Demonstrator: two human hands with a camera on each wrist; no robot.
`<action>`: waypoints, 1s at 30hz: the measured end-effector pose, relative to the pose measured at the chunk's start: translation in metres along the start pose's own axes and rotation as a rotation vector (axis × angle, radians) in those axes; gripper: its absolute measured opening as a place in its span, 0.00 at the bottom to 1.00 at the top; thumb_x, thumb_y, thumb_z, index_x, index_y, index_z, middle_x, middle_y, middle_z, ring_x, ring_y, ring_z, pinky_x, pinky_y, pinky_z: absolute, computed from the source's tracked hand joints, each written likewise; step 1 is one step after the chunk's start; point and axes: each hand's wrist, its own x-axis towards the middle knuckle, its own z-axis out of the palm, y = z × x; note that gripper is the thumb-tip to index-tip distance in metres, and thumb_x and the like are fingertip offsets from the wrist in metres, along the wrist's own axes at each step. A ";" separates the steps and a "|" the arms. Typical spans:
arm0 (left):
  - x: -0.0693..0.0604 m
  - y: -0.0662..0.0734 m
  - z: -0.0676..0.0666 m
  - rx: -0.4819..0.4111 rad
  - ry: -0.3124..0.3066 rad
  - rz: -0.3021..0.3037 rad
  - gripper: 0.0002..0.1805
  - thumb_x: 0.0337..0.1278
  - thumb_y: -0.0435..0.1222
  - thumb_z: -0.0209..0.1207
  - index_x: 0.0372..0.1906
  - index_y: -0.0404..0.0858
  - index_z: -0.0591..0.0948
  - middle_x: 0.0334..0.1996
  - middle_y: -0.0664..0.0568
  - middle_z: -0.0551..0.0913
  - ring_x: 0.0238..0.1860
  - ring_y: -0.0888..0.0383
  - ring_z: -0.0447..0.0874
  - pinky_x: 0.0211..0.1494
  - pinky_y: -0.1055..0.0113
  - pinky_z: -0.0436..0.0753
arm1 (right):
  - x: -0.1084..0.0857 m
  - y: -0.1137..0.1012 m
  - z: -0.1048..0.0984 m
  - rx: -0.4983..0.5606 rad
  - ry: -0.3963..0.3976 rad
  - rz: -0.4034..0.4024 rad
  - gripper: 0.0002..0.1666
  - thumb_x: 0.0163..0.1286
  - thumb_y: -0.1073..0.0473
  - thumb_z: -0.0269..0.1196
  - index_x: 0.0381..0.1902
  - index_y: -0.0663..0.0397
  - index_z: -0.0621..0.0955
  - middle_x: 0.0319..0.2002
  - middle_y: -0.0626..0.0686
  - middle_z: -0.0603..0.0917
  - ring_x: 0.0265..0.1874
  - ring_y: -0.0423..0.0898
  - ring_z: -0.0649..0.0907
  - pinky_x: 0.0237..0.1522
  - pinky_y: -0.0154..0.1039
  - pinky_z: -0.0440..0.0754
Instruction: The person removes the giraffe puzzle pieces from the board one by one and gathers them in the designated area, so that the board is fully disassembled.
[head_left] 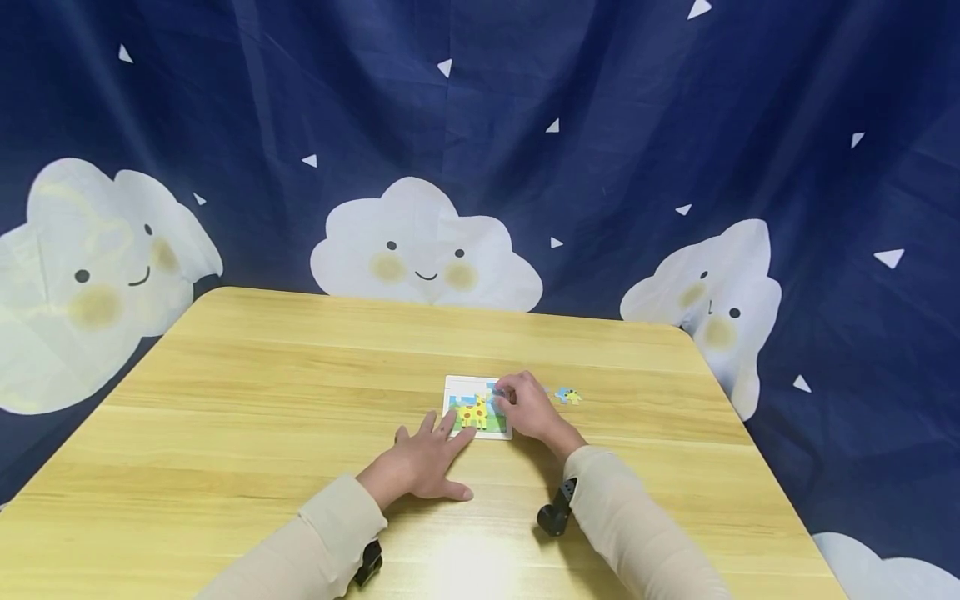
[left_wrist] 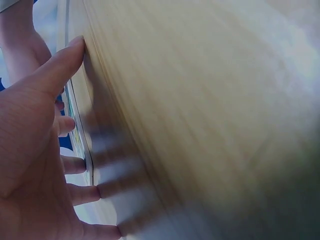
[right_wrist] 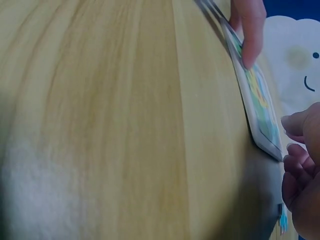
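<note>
A small white-framed jigsaw puzzle (head_left: 477, 436) with a yellow giraffe on green and blue lies flat on the table; its upper left part is bare white. My left hand (head_left: 429, 462) is spread, with fingertips on the puzzle's lower left edge and the thumb on the table. At the upper right of the puzzle, my right hand (head_left: 531, 408) pinches a blue puzzle piece (head_left: 492, 388) with curled fingers, which partly hide it. The right wrist view shows the thumb and index finger close together beside the frame; the piece cannot be made out there.
Loose blue and yellow puzzle pieces (head_left: 568, 396) lie right of the right hand. The wooden table (head_left: 262, 400) extends to a dark blue curtain (head_left: 480, 125) with smiling clouds behind its far edge. Black wrist devices (head_left: 557, 510) hang under both sleeves.
</note>
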 end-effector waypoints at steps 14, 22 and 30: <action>-0.001 0.001 0.000 -0.016 -0.008 -0.004 0.50 0.45 0.69 0.56 0.73 0.51 0.57 0.74 0.44 0.52 0.71 0.37 0.52 0.57 0.31 0.63 | 0.005 -0.002 0.010 -0.030 -0.029 0.022 0.13 0.65 0.60 0.61 0.47 0.54 0.82 0.39 0.51 0.74 0.39 0.46 0.71 0.44 0.43 0.70; -0.001 0.000 0.001 -0.017 -0.009 -0.007 0.51 0.45 0.69 0.55 0.73 0.52 0.57 0.74 0.44 0.51 0.71 0.37 0.52 0.57 0.31 0.62 | 0.003 -0.002 0.010 -0.022 -0.027 0.014 0.12 0.65 0.60 0.61 0.46 0.54 0.82 0.39 0.51 0.74 0.39 0.46 0.70 0.44 0.43 0.69; 0.000 0.000 0.002 -0.032 -0.013 -0.008 0.50 0.45 0.69 0.56 0.73 0.52 0.57 0.74 0.44 0.51 0.71 0.37 0.51 0.58 0.31 0.61 | 0.002 -0.003 0.009 0.008 -0.001 0.021 0.06 0.64 0.59 0.63 0.39 0.50 0.82 0.47 0.56 0.71 0.51 0.54 0.68 0.54 0.53 0.67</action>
